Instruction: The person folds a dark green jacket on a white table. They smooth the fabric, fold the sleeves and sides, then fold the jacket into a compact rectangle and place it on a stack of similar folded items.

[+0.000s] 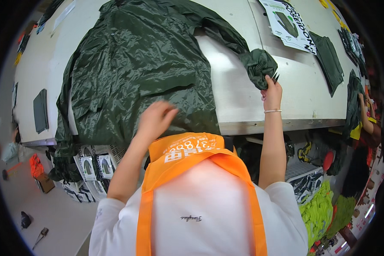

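Note:
A shiny dark green rain jacket [145, 55] lies spread on the white table, wrinkled, its hem along the near edge. My right hand [272, 94] is closed on the bunched end of the jacket's right-side sleeve [258, 68], out over the table. A small dark pointed tip [276, 77] shows beside those fingers; what it belongs to I cannot make out. Over the lower front of the jacket, below a pocket flap [168, 83], hovers my left hand [157, 117]. Its fingers are loosely bent and apart, slightly blurred, with nothing visible in them.
On the white table [294, 100], a printed sheet [288, 25] and a folded dark green piece [327, 62] lie at right, a folded dark piece [41, 111] at left. Printed packages [93, 166] sit below. Another person's hand [363, 102] handles dark fabric at far right.

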The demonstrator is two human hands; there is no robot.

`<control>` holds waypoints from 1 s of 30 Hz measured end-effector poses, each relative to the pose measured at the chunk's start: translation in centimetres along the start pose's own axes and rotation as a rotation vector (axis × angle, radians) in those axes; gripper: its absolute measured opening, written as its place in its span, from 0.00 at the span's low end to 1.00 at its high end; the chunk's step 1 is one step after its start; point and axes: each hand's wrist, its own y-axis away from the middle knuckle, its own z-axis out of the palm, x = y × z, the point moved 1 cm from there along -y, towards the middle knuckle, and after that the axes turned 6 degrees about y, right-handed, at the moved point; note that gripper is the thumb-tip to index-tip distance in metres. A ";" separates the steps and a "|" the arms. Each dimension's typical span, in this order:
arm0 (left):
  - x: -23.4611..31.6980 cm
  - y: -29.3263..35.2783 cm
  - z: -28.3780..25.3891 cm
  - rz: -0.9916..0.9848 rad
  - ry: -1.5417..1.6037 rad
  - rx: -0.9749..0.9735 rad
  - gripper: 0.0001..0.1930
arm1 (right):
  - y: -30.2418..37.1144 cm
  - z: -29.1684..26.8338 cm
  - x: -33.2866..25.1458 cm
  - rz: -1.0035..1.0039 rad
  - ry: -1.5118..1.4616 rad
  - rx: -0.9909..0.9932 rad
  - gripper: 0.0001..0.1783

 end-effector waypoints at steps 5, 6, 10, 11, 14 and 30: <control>4.6 -7.9 4.3 -0.006 0.775 0.163 0.27 | 7.3 6.2 -2.0 0.127 -0.296 -0.379 0.09; 4.2 -8.7 5.0 -0.081 1.085 0.116 0.29 | 8.8 7.0 -1.4 0.180 -0.299 -0.458 0.09; 4.0 -7.3 3.8 -0.198 1.362 0.001 0.16 | 11.8 6.9 1.1 0.186 -0.210 -0.441 0.09; 4.4 -6.6 3.1 -0.250 1.347 0.039 0.10 | 12.2 6.8 1.3 0.168 -0.129 -0.390 0.10; 3.9 -5.5 1.7 -0.208 1.249 -0.071 0.11 | 12.6 5.9 -0.4 -0.368 -0.131 0.019 0.11; 6.9 -4.3 0.9 -0.119 0.918 0.124 0.07 | 15.0 9.5 -6.1 -0.721 0.454 -0.279 0.08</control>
